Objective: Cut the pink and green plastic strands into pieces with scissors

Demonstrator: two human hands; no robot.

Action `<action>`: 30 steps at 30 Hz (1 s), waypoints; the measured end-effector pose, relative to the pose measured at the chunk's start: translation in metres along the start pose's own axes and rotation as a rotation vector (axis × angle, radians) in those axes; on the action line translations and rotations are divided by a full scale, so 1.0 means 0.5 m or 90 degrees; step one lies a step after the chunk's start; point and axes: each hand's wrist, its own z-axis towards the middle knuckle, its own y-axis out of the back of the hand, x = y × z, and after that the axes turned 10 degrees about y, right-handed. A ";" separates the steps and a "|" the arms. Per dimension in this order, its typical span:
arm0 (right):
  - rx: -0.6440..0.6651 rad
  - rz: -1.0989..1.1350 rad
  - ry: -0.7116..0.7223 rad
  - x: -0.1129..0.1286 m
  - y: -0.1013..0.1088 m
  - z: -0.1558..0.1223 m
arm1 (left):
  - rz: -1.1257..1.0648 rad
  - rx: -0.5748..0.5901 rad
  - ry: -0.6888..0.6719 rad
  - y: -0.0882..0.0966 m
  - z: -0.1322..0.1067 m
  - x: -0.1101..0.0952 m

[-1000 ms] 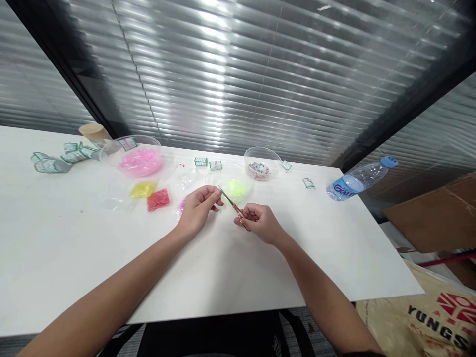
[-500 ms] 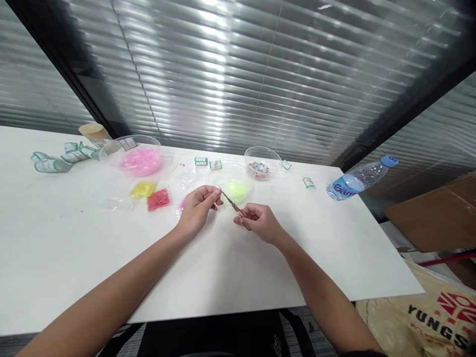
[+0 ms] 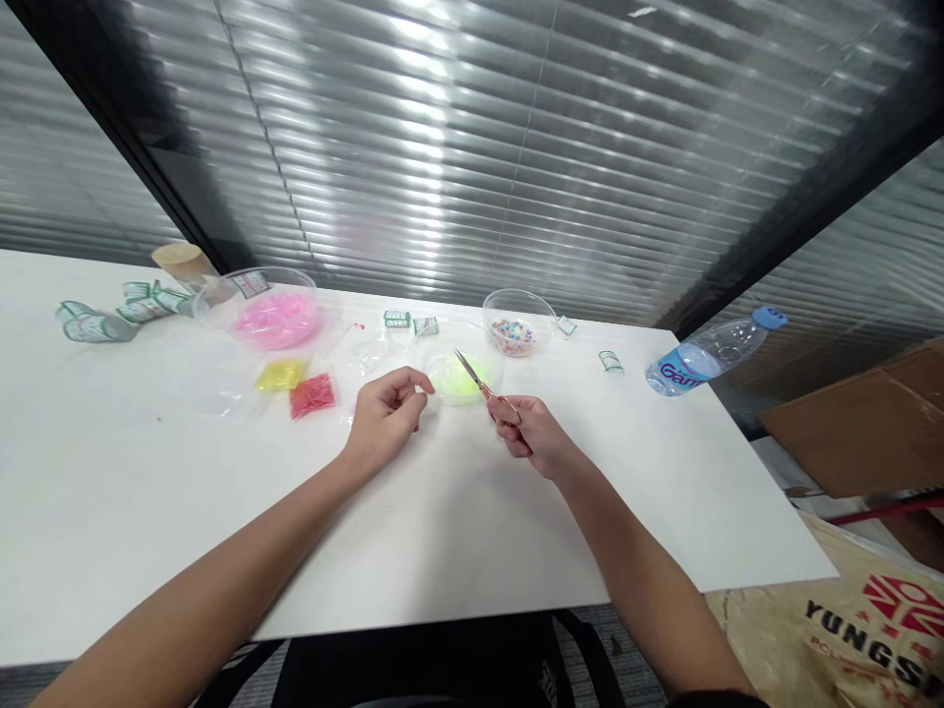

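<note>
In my right hand [image 3: 532, 433] is a pair of scissors [image 3: 487, 391] with copper-coloured handles. Its dark blades look closed and point up and left over a clear bowl [image 3: 442, 395] of yellow-green material. My left hand [image 3: 388, 415] is just left of that bowl, above the table. Its index finger and thumb are slightly apart with nothing visible between them, and the other fingers are curled. Left of it lie a red packet [image 3: 312, 395] and a yellow packet [image 3: 280, 374], with clear plastic [image 3: 373, 354] behind.
On the white table [image 3: 472, 551] stand a bowl of pink material [image 3: 276, 320], a bowl of colourful beads [image 3: 514, 334] and a water bottle [image 3: 682, 369]. Several green-and-white wrappers [image 3: 95, 324] lie about. A cardboard box [image 3: 855, 423] and a printed sack [image 3: 841, 619] are at right.
The scissors have moved right and slightly up, away from my left hand, whose fingertips they were near. My left finger and thumb have come apart.
</note>
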 end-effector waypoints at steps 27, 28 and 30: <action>-0.072 0.041 -0.011 -0.014 0.004 0.024 | 0.818 0.233 -0.013 -0.068 0.175 -0.107; -0.068 0.039 -0.020 -0.016 0.005 0.026 | 0.820 0.230 -0.012 -0.072 0.177 -0.100; -0.061 0.041 -0.028 -0.019 0.006 0.027 | 0.818 0.220 -0.016 -0.077 0.179 -0.087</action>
